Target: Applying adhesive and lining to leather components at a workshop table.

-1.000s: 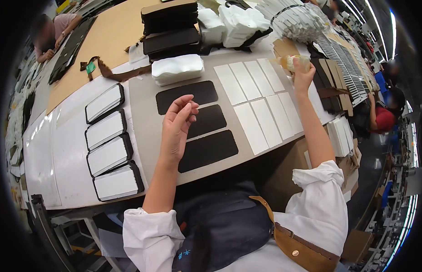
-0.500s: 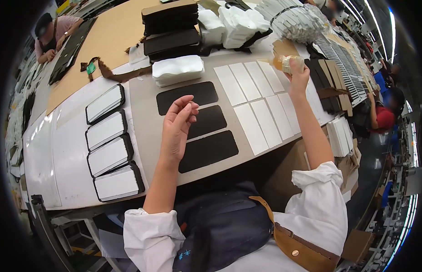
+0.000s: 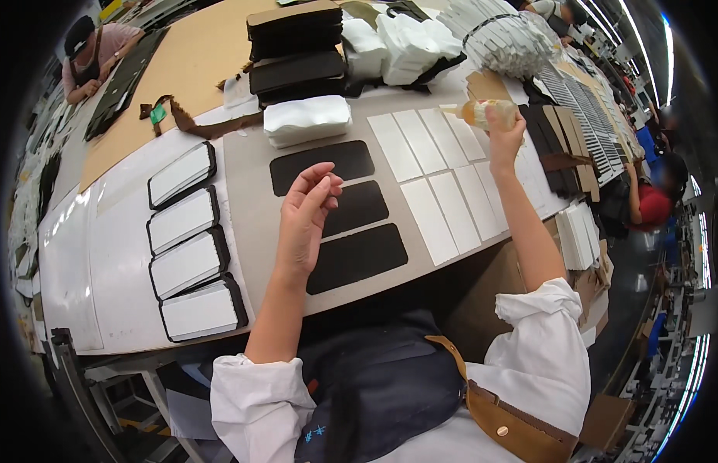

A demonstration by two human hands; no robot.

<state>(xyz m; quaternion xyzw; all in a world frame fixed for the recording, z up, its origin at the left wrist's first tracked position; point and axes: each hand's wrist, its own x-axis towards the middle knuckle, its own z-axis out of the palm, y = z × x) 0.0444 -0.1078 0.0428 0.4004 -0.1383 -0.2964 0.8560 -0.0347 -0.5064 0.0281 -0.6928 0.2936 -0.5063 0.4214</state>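
My right hand [image 3: 507, 137] is wrapped round a translucent squeeze bottle [image 3: 482, 114] with yellowish contents. Its narrow tip points left, above the far ends of several white rectangular strips [image 3: 431, 212] laid in two rows. My left hand [image 3: 307, 208] hovers over the black rounded panels [image 3: 357, 258]. Its fingers are curled in with the thumb against them, and nothing shows in them. Three black panels lie in a column on the grey board, partly hidden by that hand and forearm.
Several black panels topped with white strips [image 3: 191, 231] lie at the left. Stacks of black panels [image 3: 297, 73] and white pads [image 3: 307, 121] stand at the back. Dark and brown pieces [image 3: 556, 143] sit right of the strips. Other people [image 3: 96, 54] work around the table.
The bottle has swung into a flatter, sideways position, its tip moving left over the strips. My left hand stays nearly still, and the whole view has shifted slightly.
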